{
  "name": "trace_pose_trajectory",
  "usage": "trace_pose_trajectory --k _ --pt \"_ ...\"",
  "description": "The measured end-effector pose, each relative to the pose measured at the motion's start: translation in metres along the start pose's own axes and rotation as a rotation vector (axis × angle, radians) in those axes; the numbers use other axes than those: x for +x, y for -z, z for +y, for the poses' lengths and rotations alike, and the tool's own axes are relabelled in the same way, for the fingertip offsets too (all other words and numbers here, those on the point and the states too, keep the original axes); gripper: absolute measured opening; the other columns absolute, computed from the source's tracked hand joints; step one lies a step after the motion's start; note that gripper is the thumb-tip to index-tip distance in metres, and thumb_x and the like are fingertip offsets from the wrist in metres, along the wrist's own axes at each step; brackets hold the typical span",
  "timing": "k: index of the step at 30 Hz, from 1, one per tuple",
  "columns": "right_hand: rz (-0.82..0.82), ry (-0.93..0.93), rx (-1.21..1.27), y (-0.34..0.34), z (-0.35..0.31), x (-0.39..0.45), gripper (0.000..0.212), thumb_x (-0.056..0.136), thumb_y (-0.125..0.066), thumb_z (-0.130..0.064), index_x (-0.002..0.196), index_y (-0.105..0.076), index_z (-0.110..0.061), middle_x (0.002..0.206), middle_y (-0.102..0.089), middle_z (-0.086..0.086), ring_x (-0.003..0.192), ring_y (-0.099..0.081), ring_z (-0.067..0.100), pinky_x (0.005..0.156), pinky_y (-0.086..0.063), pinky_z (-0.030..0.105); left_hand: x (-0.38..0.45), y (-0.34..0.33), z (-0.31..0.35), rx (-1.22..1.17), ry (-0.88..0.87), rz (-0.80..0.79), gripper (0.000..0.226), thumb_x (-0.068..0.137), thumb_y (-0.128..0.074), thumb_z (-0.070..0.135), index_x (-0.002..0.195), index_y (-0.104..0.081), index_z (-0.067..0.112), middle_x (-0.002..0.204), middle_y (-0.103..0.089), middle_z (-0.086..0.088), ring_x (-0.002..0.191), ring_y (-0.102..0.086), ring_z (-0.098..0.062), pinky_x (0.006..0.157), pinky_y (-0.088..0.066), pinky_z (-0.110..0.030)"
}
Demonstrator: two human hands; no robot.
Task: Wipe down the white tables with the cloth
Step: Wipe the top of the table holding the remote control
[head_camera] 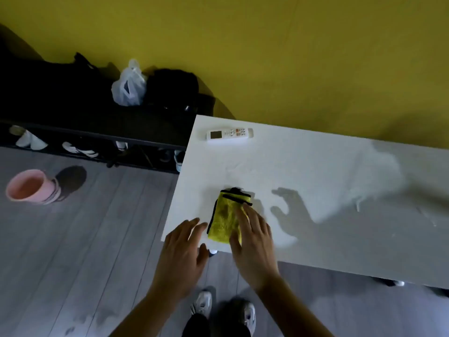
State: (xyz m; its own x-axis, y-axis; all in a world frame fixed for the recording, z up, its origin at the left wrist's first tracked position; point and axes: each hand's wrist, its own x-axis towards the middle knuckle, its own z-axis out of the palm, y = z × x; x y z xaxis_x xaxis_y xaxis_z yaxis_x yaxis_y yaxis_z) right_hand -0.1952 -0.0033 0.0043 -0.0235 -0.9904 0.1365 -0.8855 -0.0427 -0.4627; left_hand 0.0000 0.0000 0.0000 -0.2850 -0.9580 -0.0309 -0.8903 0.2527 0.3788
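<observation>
White table (315, 190): cloth (224, 218) under right hand (255, 246).

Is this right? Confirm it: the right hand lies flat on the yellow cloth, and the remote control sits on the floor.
One detail is wrong. In the head view the remote control sits on the white table, near its far edge, not on the floor. The right hand does lie flat on the yellow cloth.

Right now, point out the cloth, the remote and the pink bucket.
cloth (222, 218), head view, middle of its yellow face.
remote (229, 134), head view, middle of its body.
pink bucket (25, 188), head view, inside wall.
</observation>
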Motion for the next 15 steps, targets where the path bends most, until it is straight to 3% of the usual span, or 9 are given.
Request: trace_pose_trajectory --k 3,5,8,12,15 --pt "-0.055 -0.031 -0.072 -0.045 0.0 0.015 0.054 0.1 -0.043 -0.034 0.152 -0.04 -0.017 0.156 -0.041 0.005 0.144 -0.037 0.024 0.116 -0.039 0.045 0.006 -0.034 -0.03 0.032 0.01 -0.023 0.05 0.092 -0.075 0.023 0.14 -0.062 0.014 0.147 -0.061 -0.012 0.133 -0.061 -0.037 0.103 -0.05 -0.045" --pt "-0.114 -0.06 -0.12 -0.077 0.004 0.027 0.062 0.102 -0.042 -0.042 0.158 -0.027 -0.02 0.164 -0.028 0.004 0.153 -0.022 0.023 0.124 -0.026 0.046 0.013 -0.055 -0.05 0.082 0.009 -0.023 0.045 0.103 -0.053 0.033 0.143 -0.06 0.013 0.151 -0.057 -0.014 0.137 -0.058 -0.038 0.105 -0.05 -0.047" --pt "-0.142 -0.113 -0.182 -0.119 0.017 0.042 0.072 0.102 -0.035 -0.051 0.162 -0.008 -0.021 0.169 -0.006 0.003 0.157 -0.002 0.023 0.127 -0.011 0.048 0.032 -0.073 -0.071 0.085 -0.016 -0.02 0.056 0.11 -0.025 0.041 0.15 -0.052 0.014 0.159 -0.048 -0.015 0.145 -0.049 -0.037 0.111 -0.049 -0.05" --pt "-0.084 -0.16 -0.175 -0.148 0.026 0.048 0.07 0.103 -0.035 -0.045 0.161 -0.013 -0.014 0.169 -0.009 0.005 0.157 0.0 0.021 0.126 -0.011 0.05 0.07 -0.093 -0.087 0.09 -0.065 0.034 0.057 0.108 -0.031 0.037 0.162 -0.036 0.019 0.171 -0.028 -0.012 0.157 -0.029 -0.033 0.123 -0.035 -0.051" --pt "-0.082 0.001 -0.149 -0.142 0.037 0.044 0.063 0.104 -0.035 -0.039 0.16 -0.019 -0.014 0.168 -0.015 0.005 0.156 -0.005 0.019 0.127 -0.011 0.047 0.106 -0.1 -0.091 0.115 -0.106 0.065 0.059 0.108 -0.032 0.034 0.164 -0.032 0.017 0.171 -0.026 -0.014 0.158 -0.026 -0.034 0.126 -0.03 -0.052"
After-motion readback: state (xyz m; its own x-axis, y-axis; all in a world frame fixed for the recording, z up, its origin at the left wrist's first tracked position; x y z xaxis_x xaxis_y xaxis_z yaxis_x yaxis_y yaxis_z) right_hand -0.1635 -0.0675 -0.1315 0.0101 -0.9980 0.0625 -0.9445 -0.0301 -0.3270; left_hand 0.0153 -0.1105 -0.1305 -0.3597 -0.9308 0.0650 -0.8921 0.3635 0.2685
